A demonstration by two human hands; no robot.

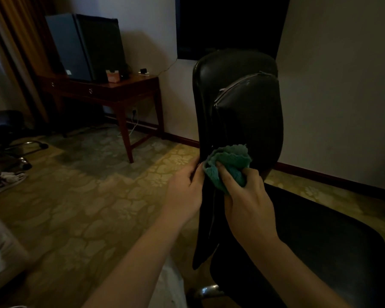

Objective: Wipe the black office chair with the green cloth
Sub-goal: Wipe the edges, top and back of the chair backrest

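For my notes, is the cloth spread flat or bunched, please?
Bunched: the right hand grips the cloth in crumpled folds against the chair.

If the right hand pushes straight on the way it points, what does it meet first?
The backrest of the black office chair: the right hand grips the green cloth bunched against it, so contact looks immediate, though depth is unclear.

No legible text, labels or numbers (dim, blurry room)

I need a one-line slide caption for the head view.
Right hand holds the green cloth against the black office chair; left hand grips the backrest edge.
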